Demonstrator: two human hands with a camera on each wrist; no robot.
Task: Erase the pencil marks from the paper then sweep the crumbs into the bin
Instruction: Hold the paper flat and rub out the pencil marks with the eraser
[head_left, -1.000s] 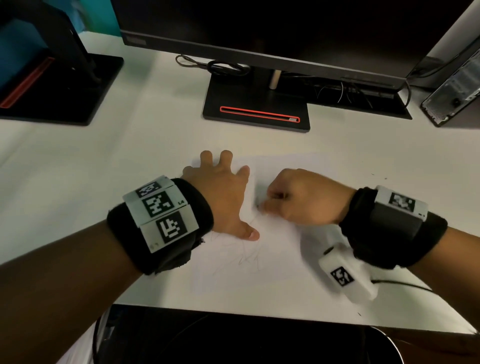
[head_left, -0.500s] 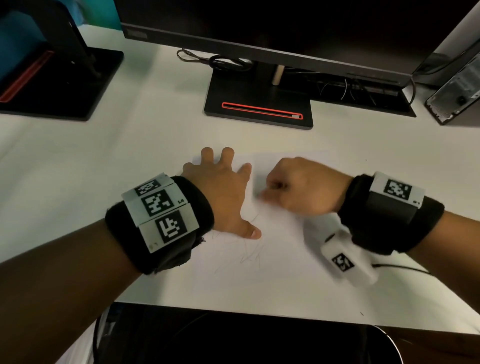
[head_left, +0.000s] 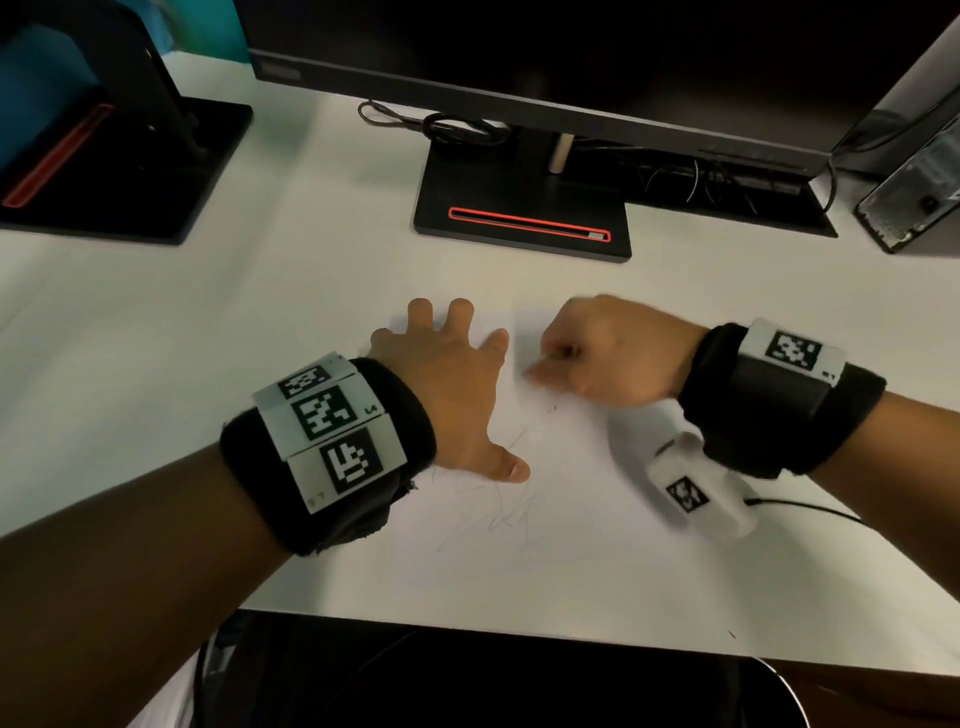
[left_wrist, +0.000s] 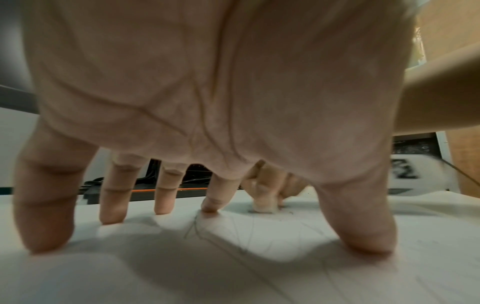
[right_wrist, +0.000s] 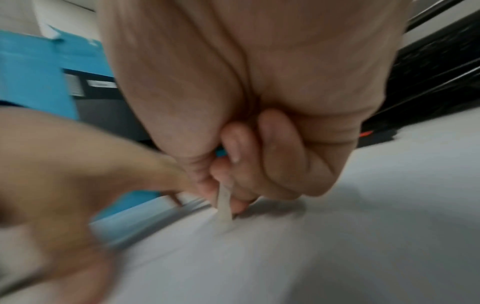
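White desk (head_left: 156, 332) occupied at the rear by a dark monitor (head_left: 519, 62) on a black stand base (head_left: 519, 228) with a red-outlined slot; a second black stand (head_left: 130, 171) is seen at far left and a computer case (head_left: 919, 197) at far right. No container can be made out with certainty; a dark area below the near desk edge cannot be identified.

Paper (head_left: 561, 530) is laid flat on the desk, near the front edge, centred between the two forearms. Faint pencil marks (head_left: 504, 514) are noted on its near-centre portion, just in front of the left thumb. A few dark crumbs (left_wrist: 288, 212) are scattered on the sheet beside the eraser tip.

Left hand (head_left: 447, 384): fingers spread and straight, tips pressed onto the paper at its left part, nothing grasped. Contact of all five tips is confirmed in the left wrist view (left_wrist: 207, 92).

Right hand (head_left: 613, 353): fingers curled tight, a small pale eraser (right_wrist: 224, 205) pinched between thumb and fingertips, its lower end touching the paper at the upper middle. Image is blurred here.
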